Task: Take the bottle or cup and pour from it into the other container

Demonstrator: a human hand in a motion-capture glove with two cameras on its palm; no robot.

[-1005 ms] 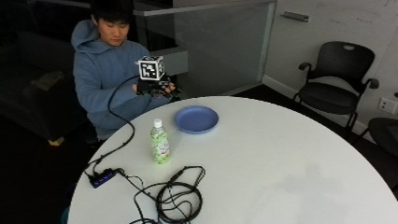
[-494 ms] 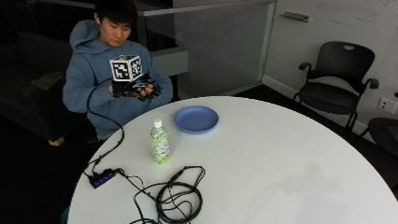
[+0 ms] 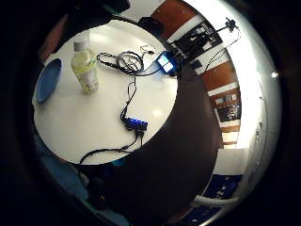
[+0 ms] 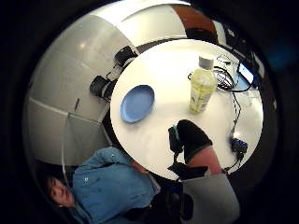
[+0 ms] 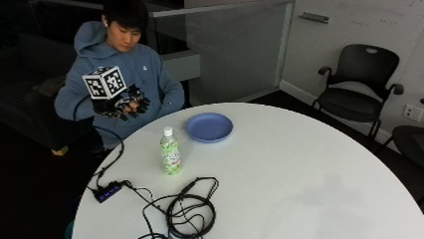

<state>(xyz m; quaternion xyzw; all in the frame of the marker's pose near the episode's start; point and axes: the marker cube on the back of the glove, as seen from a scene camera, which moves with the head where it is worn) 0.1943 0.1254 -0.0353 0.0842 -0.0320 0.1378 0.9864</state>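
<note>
Nothing poured yet: green drink bottle (image 5: 170, 157) upright and capped on the white table (image 5: 298, 169), near the blue plate (image 5: 209, 127), untouched, with gloved right hand (image 5: 122, 107) raised off the table's edge, fingers loosely spread, holding nothing.

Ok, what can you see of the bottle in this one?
The bottle is clear plastic with a white cap and a pale green label or contents. It stands upright and capped on the white table, beside the blue plate and apart from it. Nothing touches it; the gloved hand is raised off the table's edge.
</note>
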